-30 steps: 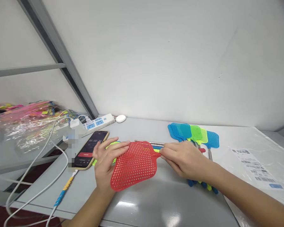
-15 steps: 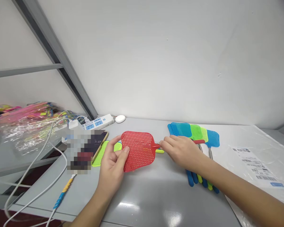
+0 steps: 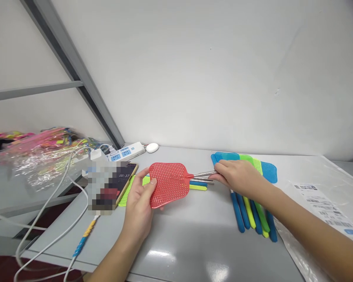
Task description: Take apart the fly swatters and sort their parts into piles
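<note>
My left hand (image 3: 142, 196) pinches the mesh head of a red fly swatter (image 3: 168, 184), thumb on top and fingers underneath. Its metal shaft (image 3: 204, 174) points right, where my right hand (image 3: 238, 176) is closed around it. The handle end is hidden by that hand. Under the red head lies a yellow-green swatter (image 3: 124, 196), partly covered, and a yellow handle end (image 3: 198, 188) pokes out to the right. Beneath and beside my right forearm, several blue and green fly swatters (image 3: 268, 172) lie fanned, their handles (image 3: 241, 213) towards me.
A phone (image 3: 126, 176) lies at the left, partly pixelated, with a charging cable (image 3: 84, 239) attached. Behind it are a power strip (image 3: 128, 152) and a white oval object (image 3: 152, 147). A plastic mailer (image 3: 320, 199) with a label covers the right side. Plastic-wrapped items (image 3: 44, 156) sit far left.
The red swatter has shifted slightly left and more bare metal shaft shows beside its head. My right hand has moved right along it. The view has shifted a little.
</note>
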A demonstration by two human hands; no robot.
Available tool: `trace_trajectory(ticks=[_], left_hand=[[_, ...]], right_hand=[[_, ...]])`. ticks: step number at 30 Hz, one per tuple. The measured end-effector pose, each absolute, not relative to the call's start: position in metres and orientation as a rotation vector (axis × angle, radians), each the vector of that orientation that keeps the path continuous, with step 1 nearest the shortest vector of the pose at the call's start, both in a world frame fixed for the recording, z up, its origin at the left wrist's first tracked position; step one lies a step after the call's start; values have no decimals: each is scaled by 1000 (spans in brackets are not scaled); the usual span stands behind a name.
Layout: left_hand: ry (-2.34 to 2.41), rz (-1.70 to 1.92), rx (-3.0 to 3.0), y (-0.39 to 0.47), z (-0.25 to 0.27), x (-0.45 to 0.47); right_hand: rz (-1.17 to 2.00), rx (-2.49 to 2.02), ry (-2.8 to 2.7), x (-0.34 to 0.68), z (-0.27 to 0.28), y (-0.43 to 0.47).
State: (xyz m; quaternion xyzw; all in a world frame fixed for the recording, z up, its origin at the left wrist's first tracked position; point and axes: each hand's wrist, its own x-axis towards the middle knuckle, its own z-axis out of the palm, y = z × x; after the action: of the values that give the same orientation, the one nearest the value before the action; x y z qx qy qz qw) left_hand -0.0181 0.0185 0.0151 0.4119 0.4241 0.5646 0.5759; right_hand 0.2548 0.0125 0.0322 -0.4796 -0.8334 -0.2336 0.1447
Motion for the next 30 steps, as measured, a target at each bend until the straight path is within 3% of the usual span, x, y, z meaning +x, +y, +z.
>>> trace_trajectory(ticks=[8,18,30], left_hand=[[1031,1175,1106,14,15,-18],[1044,1109,1148,13,7,-19],[1031,1422,1839,9,-8,-21]], right_hand=[[-846,-1323,-2444,251,36,2],[-530,-1323,-2620,243,34,0],[-618,-1131,-2498,241,34,-1]])
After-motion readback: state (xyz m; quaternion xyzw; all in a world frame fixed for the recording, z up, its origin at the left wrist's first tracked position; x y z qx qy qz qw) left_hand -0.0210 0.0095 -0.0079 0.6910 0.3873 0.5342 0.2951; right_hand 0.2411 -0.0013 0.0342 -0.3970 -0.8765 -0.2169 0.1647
